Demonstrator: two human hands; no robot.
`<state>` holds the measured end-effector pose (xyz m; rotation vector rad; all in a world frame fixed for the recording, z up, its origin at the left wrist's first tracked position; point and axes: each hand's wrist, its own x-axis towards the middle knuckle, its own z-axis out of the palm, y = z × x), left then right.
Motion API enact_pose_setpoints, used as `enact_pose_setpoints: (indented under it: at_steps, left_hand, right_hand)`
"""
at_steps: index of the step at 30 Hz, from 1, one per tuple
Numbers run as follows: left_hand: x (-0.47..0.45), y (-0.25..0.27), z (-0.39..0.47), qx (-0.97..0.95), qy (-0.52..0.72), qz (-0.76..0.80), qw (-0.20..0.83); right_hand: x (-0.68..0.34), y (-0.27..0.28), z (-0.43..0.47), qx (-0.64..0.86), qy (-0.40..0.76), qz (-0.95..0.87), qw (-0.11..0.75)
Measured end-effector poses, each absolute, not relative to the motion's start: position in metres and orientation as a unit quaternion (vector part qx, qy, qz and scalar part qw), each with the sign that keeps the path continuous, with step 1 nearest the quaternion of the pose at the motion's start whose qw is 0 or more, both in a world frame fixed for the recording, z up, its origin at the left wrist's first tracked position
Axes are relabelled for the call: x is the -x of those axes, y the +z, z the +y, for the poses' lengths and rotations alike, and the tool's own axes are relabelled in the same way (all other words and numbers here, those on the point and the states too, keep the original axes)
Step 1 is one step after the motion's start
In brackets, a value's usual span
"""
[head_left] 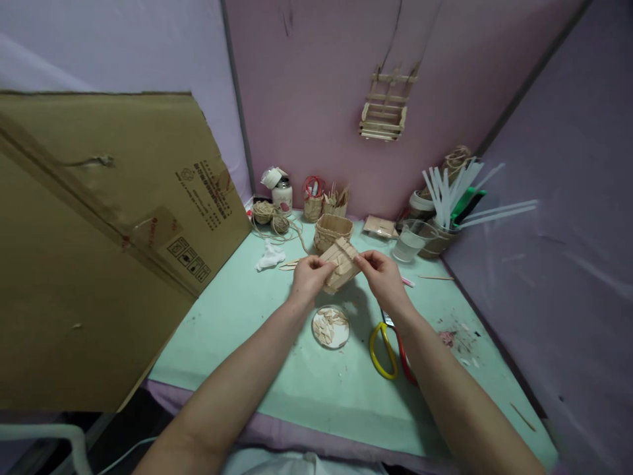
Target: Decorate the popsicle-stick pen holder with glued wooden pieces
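Observation:
A small wooden piece built of flat sticks (340,266) is held tilted above the table between my two hands. My left hand (310,278) pinches its left side, thumb lying over the top face. At its upper right corner, my right hand (380,272) grips the edge between thumb and fingers. Just behind it stands a woven basket (333,227), partly covered by the piece. Below my hands lies a round white dish (331,327) with wood chips in it. Scissors (384,349) with yellow and red handles rest under my right forearm, which hides part of them.
A large cardboard box (99,251) stands at the left. Along the back are twine balls (264,212), a jar (282,196) and small stick-filled holders (336,200). A clear cup (409,243) and a pot of white strips (440,241) stand at right. A stick rack (386,109) hangs on the wall.

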<state>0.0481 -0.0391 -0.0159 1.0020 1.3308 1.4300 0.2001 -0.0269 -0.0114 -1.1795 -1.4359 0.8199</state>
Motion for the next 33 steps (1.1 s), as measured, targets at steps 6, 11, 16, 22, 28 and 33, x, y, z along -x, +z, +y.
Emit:
enact_pose_setpoints:
  at_steps: [6,11,16,22,28,33]
  left_hand:
    - [-0.047,-0.018,-0.038,-0.41,0.578,0.538,0.456]
    - [-0.046,-0.018,-0.037,-0.413,0.572,0.542,0.456]
    - [-0.046,-0.018,-0.038,-0.413,0.572,0.536,0.464]
    - [-0.038,-0.023,-0.036,-0.35,0.619,0.499,0.496]
    - [-0.036,-0.028,-0.034,-0.342,0.588,0.508,0.528]
    - [-0.038,-0.027,-0.034,-0.353,0.544,0.494,0.579]
  right_hand:
    - [-0.2,-0.012,-0.027,0.491,0.343,-0.605,0.525]
    - [-0.199,-0.012,-0.027,0.489,0.349,-0.598,0.531]
    - [-0.199,-0.011,-0.027,0.492,0.345,-0.602,0.526]
    - [-0.202,-0.009,-0.026,0.506,0.339,-0.588,0.531]
    - [-0.204,-0.011,-0.026,0.502,0.34,-0.596,0.527]
    - [-0.202,-0.01,-0.028,0.495,0.35,-0.599,0.523]
